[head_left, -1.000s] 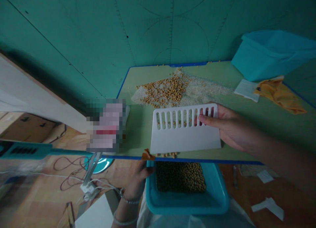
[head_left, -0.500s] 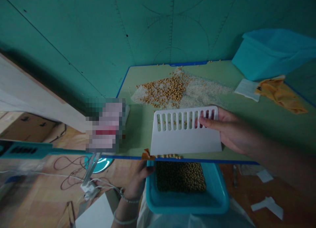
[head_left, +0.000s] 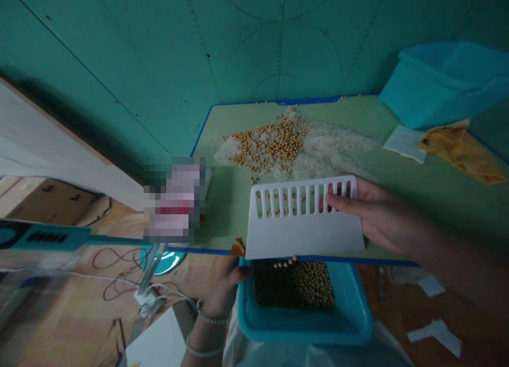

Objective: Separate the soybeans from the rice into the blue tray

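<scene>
My right hand is closed on the right end of a white slotted plastic scraper, thumb across the slots. The scraper leans at the front edge of the green table, with a few beans showing through its slots. Behind it lies a spread of soybeans mixed with white rice-like grains. Several beans are dropping past the edge into a blue basin below, which holds more soybeans. My left hand is closed on the basin's left rim, its fingers partly hidden under the table.
At the back right stands a blue bin, with a white packet and a yellow cloth before it. A pixelated object is at the table's left edge. Cables and a power strip lie on the floor.
My right hand has drawn the scraper slightly toward me, over the table edge. The beans that lined the edge are now falling into the basin. My left hand keeps its hold.
</scene>
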`<state>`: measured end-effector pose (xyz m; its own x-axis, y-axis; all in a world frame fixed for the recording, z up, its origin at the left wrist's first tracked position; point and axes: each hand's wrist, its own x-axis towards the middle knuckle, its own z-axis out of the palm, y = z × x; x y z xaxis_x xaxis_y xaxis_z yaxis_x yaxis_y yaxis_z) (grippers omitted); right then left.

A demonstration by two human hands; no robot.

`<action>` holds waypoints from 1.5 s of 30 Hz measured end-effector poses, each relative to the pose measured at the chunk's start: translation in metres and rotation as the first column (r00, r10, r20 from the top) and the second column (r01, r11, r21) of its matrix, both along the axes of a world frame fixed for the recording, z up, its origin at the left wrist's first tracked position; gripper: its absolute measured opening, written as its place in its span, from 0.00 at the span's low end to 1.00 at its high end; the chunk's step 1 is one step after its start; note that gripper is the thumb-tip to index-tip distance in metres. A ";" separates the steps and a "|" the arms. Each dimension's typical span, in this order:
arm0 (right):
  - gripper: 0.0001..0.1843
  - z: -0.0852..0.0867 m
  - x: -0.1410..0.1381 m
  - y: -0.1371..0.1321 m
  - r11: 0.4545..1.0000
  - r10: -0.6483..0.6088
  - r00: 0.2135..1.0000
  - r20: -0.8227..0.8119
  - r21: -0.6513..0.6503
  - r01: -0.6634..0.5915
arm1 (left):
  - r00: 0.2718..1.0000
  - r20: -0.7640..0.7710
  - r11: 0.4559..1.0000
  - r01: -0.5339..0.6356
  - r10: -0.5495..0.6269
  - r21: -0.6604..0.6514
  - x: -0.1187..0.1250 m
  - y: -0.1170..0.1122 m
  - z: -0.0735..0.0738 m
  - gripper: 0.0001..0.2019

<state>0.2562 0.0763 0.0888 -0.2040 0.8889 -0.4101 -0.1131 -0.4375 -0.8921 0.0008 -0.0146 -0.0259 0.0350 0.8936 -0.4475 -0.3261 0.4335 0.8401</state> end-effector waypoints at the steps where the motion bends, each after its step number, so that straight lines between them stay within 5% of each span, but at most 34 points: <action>1: 0.17 -0.001 0.000 -0.001 1.000 0.002 1.000 0.005 0.002 -0.002 | 1.000 0.002 1.000 -0.002 0.002 -0.002 0.000 0.000 -0.001 0.19; 9: 0.14 0.004 0.004 -0.001 0.998 -0.055 0.998 0.030 0.037 0.054 | 0.999 -0.010 0.999 0.032 -0.032 0.000 -0.003 -0.002 -0.004 0.20; 18: 0.07 0.014 0.011 0.035 0.897 -0.383 0.923 -0.028 0.230 0.379 | 0.999 -0.014 0.999 0.049 -0.049 0.004 -0.002 -0.002 0.001 0.22; 25: 0.07 0.012 0.012 0.039 0.910 -0.382 0.924 -0.031 0.161 0.382 | 0.995 -0.100 1.000 -0.013 0.011 -0.013 -0.001 0.002 0.006 0.21; 45: 0.11 0.010 0.007 0.021 0.966 -0.219 0.976 0.007 0.146 0.216 | 0.999 -0.025 0.999 0.038 -0.038 -0.005 -0.002 -0.002 0.003 0.22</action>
